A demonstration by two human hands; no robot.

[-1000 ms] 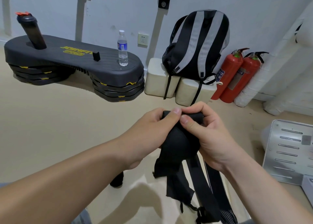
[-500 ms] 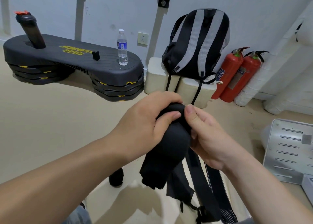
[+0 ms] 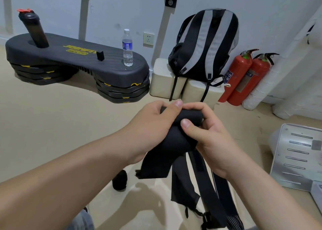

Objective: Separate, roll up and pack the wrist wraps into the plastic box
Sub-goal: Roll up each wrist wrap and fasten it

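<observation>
Both my hands hold a black wrist wrap (image 3: 176, 142) in mid-air at the centre of the head view. Its upper end is a tight roll between my fingers; a loose tail (image 3: 153, 167) hangs below. My left hand (image 3: 153, 125) grips the roll from the left with a fingertip on top. My right hand (image 3: 207, 135) pinches it from the right, thumb pressed on the front. More black wrap straps (image 3: 207, 191) dangle under my hands towards the floor. A small black rolled wrap (image 3: 119, 179) lies on the floor below my left wrist. The plastic box is out of view.
A black step platform (image 3: 78, 61) carries a dark shaker bottle (image 3: 34, 29) and a water bottle (image 3: 127, 47). A striped backpack (image 3: 205, 45) rests on beige blocks (image 3: 167, 80). Two red fire extinguishers (image 3: 244, 76) stand by the wall. A white slotted panel (image 3: 298, 156) lies at right.
My hands turned the roll: the left hand went over the top and came back, the right thumb moved onto the front. The hanging tail is shorter than a second ago.
</observation>
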